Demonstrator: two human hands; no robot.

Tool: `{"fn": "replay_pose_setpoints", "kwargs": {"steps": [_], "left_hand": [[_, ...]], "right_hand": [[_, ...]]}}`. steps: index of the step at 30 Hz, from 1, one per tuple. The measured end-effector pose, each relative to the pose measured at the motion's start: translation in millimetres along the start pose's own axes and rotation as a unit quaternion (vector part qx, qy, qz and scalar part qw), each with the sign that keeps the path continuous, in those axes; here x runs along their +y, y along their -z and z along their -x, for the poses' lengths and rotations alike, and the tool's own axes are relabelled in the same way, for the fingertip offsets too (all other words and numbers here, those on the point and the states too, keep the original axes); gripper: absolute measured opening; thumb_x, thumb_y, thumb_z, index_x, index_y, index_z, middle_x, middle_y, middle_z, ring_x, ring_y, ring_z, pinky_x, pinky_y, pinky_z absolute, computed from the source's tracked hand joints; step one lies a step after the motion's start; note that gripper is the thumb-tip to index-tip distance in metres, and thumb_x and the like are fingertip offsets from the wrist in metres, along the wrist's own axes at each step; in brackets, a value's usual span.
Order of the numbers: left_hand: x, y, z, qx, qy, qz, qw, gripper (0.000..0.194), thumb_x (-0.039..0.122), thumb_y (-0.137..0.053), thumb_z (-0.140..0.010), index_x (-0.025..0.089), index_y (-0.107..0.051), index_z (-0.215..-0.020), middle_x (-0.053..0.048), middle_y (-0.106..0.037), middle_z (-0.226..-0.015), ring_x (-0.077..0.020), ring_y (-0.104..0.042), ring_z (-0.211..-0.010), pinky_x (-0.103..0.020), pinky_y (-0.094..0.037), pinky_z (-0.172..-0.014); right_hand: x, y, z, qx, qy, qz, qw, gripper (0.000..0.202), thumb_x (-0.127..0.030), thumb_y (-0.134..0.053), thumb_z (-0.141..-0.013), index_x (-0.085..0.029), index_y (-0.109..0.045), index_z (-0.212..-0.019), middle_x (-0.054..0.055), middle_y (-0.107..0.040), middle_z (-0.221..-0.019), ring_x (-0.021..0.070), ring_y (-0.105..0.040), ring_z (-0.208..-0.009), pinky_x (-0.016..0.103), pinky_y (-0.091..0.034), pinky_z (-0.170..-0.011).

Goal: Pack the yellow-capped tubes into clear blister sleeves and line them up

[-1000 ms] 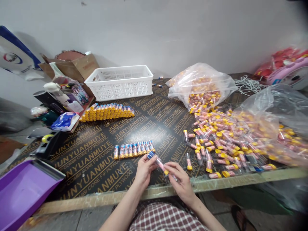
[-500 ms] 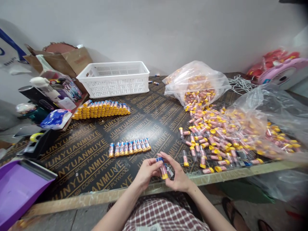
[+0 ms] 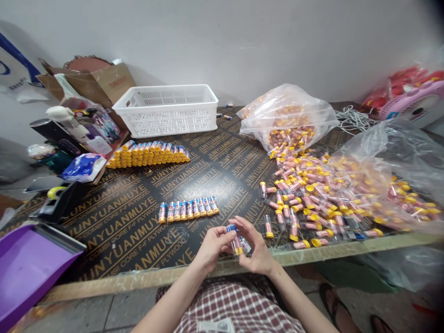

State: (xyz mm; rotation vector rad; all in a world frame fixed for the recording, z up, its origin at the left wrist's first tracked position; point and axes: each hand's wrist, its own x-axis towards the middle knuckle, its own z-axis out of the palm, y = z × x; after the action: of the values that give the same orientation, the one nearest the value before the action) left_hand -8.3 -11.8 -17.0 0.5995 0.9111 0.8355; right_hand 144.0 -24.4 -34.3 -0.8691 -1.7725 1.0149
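Observation:
Near the table's front edge, a small clear tube [image 3: 236, 241] with a blue top and a yellow bottom cap is between my hands. My left hand [image 3: 215, 245] pinches it near the blue end. My right hand [image 3: 255, 249] curves around its other side, fingers touching it; a bit of another small item shows inside that palm. Ahead lies a row of blue-labelled tubes with yellow ends [image 3: 190, 209]. Farther left is a stacked pile of similar tubes [image 3: 149, 154]. To the right spreads a loose heap of pink tubes with yellow caps [image 3: 312, 189].
A white plastic basket [image 3: 169, 115] stands at the back. An open clear bag [image 3: 287, 115] of tubes lies behind the heap, with another plastic sheet [image 3: 409, 152] at right. A purple dustpan [image 3: 31, 268] and a black tape dispenser [image 3: 60, 203] are at left.
The camera view has shifted slightly. My hands hold nearly the same pose around the tube, which has barely moved.

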Motion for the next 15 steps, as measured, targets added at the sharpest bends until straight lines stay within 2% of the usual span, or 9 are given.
{"fn": "replay_pose_setpoints", "kwargs": {"steps": [11, 15], "left_hand": [[-1.8, 1.1, -0.4, 0.001, -0.003, 0.017, 1.000, 0.036, 0.038, -0.078, -0.058, 0.009, -0.063, -0.072, -0.007, -0.065, -0.066, -0.0123, -0.058, -0.056, -0.021, -0.045, -0.053], [-1.8, 2.1, -0.8, 0.020, -0.013, 0.021, 0.999, 0.039, 0.041, -0.078, -0.056, 0.009, -0.063, -0.070, -0.006, -0.063, -0.062, -0.0115, -0.056, -0.052, -0.022, -0.045, -0.051]], "right_hand": [[-0.5, -0.9, -0.1, 0.007, -0.003, -0.015, 1.000, 0.086, -0.004, -0.047, -0.057, -0.022, -0.025, -0.138, 0.011, -0.045, -0.134, 0.0252, -0.049, -0.119, 0.041, -0.044, -0.098], [0.7, -8.4, -4.9, 0.009, -0.018, -0.021, 1.000, 0.082, -0.004, -0.049, -0.062, -0.024, -0.025, -0.138, 0.011, -0.043, -0.136, 0.0253, -0.047, -0.122, 0.042, -0.043, -0.099]]}}
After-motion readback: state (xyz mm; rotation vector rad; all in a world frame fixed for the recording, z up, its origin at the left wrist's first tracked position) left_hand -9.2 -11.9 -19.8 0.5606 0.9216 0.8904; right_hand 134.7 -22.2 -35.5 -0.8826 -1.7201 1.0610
